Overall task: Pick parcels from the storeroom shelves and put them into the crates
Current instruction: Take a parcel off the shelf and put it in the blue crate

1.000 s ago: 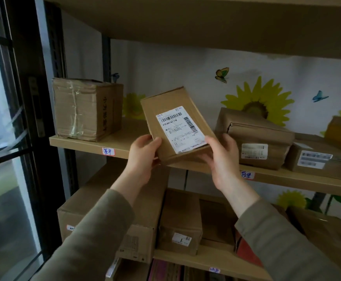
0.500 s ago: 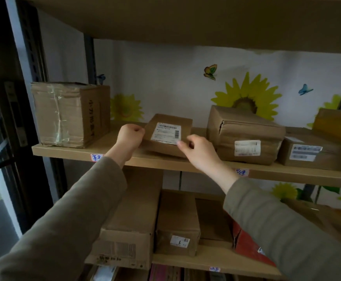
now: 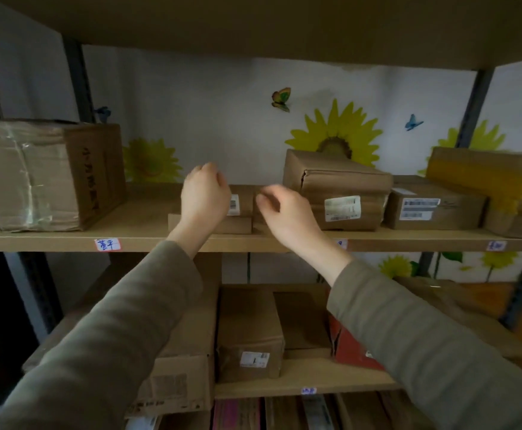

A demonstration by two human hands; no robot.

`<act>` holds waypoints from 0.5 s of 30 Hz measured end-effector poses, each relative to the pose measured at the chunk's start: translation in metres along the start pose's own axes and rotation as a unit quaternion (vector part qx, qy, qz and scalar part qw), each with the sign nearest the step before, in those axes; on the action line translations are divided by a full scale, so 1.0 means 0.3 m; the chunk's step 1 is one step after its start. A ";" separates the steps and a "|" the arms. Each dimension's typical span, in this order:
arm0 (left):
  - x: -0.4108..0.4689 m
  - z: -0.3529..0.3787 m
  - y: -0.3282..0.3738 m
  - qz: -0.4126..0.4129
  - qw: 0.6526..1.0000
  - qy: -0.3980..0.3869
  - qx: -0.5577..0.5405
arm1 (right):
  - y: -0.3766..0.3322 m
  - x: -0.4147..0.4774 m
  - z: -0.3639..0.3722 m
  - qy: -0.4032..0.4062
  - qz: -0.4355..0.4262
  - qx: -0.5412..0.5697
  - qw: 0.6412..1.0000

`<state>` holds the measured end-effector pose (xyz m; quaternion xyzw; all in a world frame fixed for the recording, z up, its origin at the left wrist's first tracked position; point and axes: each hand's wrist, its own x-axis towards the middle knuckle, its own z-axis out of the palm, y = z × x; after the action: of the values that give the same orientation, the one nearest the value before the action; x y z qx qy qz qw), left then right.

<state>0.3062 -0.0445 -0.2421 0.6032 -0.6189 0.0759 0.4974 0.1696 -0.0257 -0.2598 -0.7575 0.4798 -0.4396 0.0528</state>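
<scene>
A small flat brown parcel [image 3: 238, 224] with a white label lies on the middle shelf [image 3: 148, 242]. My left hand [image 3: 205, 197] is over its left part with the fingers curled away from the camera, so any contact is hidden. My right hand [image 3: 287, 214] hovers just right of the parcel, blurred, fingers loosely bent and holding nothing. To the right stands a dented labelled parcel [image 3: 337, 190], then a low labelled parcel [image 3: 433, 209]. No crate is in view.
A large taped carton [image 3: 45, 175] fills the shelf's left end, and a yellow-taped box [image 3: 501, 181] sits at the far right. The lower shelf [image 3: 303, 389] holds several cartons and a red package [image 3: 352, 349]. A board runs close overhead.
The labelled parcel, held up in both hands a second ago, was lowered and now lies flat on the middle shelf. My right hand has come off it.
</scene>
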 end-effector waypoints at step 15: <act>-0.105 0.224 0.337 -0.197 0.922 -0.153 -0.297 | 0.382 0.052 -0.427 -0.058 0.052 -0.146 0.986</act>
<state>0.1808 -0.0436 -0.2464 0.5414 -0.5504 -0.3040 0.5581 0.0023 -0.0551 -0.2299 -0.7551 0.5736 -0.3173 -0.0077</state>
